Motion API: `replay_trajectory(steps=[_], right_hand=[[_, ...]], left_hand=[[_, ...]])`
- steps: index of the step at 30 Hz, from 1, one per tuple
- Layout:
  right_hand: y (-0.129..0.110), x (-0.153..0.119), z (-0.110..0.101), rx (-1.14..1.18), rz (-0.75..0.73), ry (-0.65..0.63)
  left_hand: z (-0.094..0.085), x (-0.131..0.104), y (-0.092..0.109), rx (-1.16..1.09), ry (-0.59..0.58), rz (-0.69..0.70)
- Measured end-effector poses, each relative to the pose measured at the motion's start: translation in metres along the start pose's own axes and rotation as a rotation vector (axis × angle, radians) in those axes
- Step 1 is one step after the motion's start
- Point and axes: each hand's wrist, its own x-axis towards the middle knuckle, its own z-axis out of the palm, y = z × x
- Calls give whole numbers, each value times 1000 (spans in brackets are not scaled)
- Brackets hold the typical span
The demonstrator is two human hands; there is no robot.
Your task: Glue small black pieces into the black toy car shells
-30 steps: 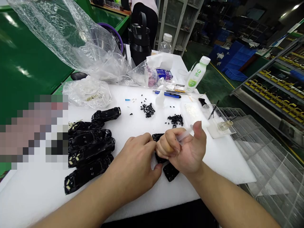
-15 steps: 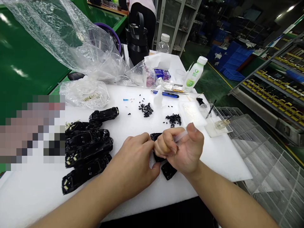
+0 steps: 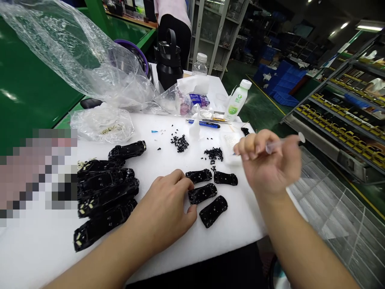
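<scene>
My right hand (image 3: 270, 164) is raised over the right side of the white foam board (image 3: 168, 257). Its fingers are curled round a clear plastic syringe (image 3: 273, 146), whose round plunger end sticks out past the thumb; the tip points left. My left hand (image 3: 168, 204) rests on the board, index finger and thumb at the left end of a black toy car base (image 3: 203, 194). Close by lie three more such bases: one above (image 3: 199, 176), one to the right (image 3: 225, 178) and one below (image 3: 213, 211).
Two piles of tiny black parts (image 3: 179, 143) (image 3: 213, 154) lie beyond the hands. Several black car pieces (image 3: 105, 200) are stacked at left, near a plastic bag (image 3: 102, 123). A blue pen (image 3: 203, 124), white-green bottle (image 3: 238, 100) and black flask (image 3: 169, 60) stand or lie farther back.
My right hand has moved right and up with the syringe, away from the car bases, which now show plainly. My left hand has stayed at the same car base. The view has shifted slightly.
</scene>
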Motion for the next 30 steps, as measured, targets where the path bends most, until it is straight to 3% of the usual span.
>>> replay_trajectory(steps=[1, 4, 7, 8, 11, 13, 19, 30], right_hand=[[3, 8, -12, -65, -44, 34], [11, 11, -29, -152, 14, 63], [1, -14, -13, -60, -216, 111], [-4, -25, -3, 12, -170, 72], [-10, -48, 26, 256, 245, -170], [-2, -54, 38, 388, 368, -243], [22, -53, 45, 449, 412, -244], [24, -55, 47, 396, 415, -285]], left_hand=[[0, -1, 0, 2, 4, 2], [1, -2, -1, 6, 11, 4], [2, -2, -1, 11, 6, 4], [2, -2, -1, 16, 3, 6], [2, -1, -1, 24, -1, 16], [1, 0, 0, 20, -4, 20], [-2, 0, 0, 3, -31, 44], [0, 1, 0, 4, -30, 33]])
